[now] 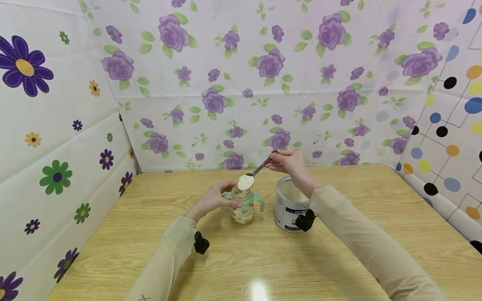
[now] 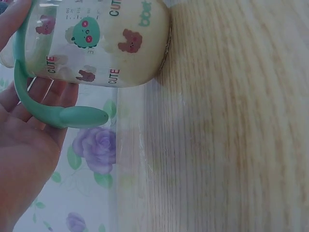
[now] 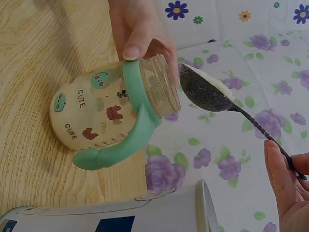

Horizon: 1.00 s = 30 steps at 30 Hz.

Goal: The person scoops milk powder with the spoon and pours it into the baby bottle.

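Observation:
A clear baby bottle (image 1: 242, 214) with green handles and cartoon prints stands open-topped on the table. My left hand (image 1: 215, 198) holds it round the neck, thumb in front and fingers behind. In the left wrist view, pale contents show inside the bottle (image 2: 96, 43). My right hand (image 1: 291, 167) pinches the end of a dark spoon (image 1: 260, 168). White powder (image 1: 246, 182) is heaped in the spoon's bowl, which hangs just above the bottle's mouth. In the right wrist view the spoon (image 3: 205, 92) is apart from the rim.
A white can (image 1: 280, 209) with a blue label stands open on the table right of the bottle, under my right forearm. The wooden table (image 1: 150, 234) meets a floral cloth wall (image 1: 226, 104) behind, with patterned cloth on both sides.

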{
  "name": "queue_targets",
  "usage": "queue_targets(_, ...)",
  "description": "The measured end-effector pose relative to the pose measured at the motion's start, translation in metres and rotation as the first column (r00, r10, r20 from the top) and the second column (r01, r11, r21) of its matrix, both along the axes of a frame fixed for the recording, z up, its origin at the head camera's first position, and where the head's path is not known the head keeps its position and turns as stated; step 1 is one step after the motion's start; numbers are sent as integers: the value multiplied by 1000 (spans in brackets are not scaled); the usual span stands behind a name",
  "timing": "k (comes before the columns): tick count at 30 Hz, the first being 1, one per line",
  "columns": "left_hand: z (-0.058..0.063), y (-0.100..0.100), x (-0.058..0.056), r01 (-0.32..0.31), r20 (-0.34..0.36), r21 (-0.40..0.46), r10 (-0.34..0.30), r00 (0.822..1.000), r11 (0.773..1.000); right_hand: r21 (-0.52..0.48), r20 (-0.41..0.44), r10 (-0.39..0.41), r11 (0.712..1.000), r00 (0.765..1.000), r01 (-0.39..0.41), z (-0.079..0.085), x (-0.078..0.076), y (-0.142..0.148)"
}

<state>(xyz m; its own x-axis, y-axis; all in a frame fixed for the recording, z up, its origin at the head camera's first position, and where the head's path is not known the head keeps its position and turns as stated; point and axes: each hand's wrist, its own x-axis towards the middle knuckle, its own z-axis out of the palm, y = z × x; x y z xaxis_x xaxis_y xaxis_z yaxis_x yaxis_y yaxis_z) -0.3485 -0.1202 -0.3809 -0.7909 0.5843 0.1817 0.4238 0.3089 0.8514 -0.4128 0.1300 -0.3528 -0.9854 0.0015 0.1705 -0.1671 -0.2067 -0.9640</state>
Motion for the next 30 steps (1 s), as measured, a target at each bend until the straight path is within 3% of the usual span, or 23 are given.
queue_targets(9, 0, 1, -1, 13, 0, 8, -13, 1000, 1000, 67, 10, -28, 997, 1000, 27, 0, -5, -9)
queue_targets(14, 10, 2, 9, 17, 1, 0, -17, 1000, 1000, 76, 1, -3, 997, 1000, 3, 2, -2, -13)
queue_targets(16, 15, 3, 13, 18, -2, -4, -18, 1000, 1000, 85, 7, 20, 996, 1000, -20, 8, 6, -13)
queue_targets(21, 19, 4, 16, 28, -3, -3, -28, 1000, 1000, 104, -24, 11, 995, 1000, -8, 5, 7, -18)
queue_targets(22, 20, 4, 17, 31, -5, -2, -31, 1000, 1000, 108, -40, -7, 994, 999, 11, -2, 0, -19)
queue_targets(30, 20, 3, 17, 46, -11, 4, -46, 999, 999, 160, -125, 3, 987, 992, 17, 5, 14, -31)
